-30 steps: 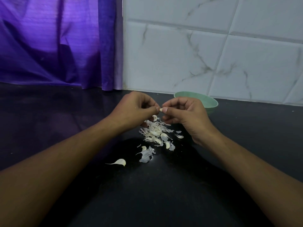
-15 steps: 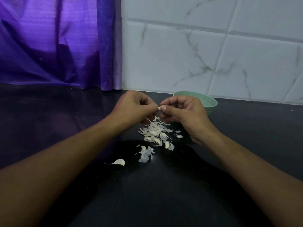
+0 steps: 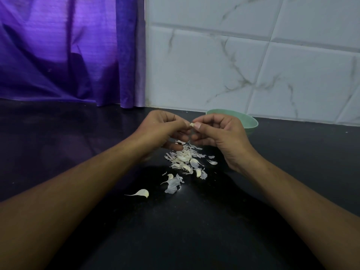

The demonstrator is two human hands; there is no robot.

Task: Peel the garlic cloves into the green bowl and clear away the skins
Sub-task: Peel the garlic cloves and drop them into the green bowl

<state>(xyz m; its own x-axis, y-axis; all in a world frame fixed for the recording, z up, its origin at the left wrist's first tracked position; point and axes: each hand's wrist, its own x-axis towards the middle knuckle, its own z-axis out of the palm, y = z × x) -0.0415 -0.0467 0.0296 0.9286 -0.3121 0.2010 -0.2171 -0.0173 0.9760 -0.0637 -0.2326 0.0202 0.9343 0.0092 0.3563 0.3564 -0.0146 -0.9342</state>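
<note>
Two hands, left hand (image 3: 165, 131) and right hand (image 3: 220, 133), pinch one small pale garlic clove (image 3: 192, 124) between curled fingertips above a heap of thin papery skins (image 3: 183, 157) on the glossy black bench (image 3: 194, 230), the smooth round green bowl (image 3: 251, 123) just behind the right hand.

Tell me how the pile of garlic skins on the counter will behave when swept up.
The skins look thin, curled and papery, so probably very light and floppy, apt to scatter or cling rather than slide as a clump. Stray flakes lie apart on the smooth dark counter, so pinching each may be fiddly.
</note>
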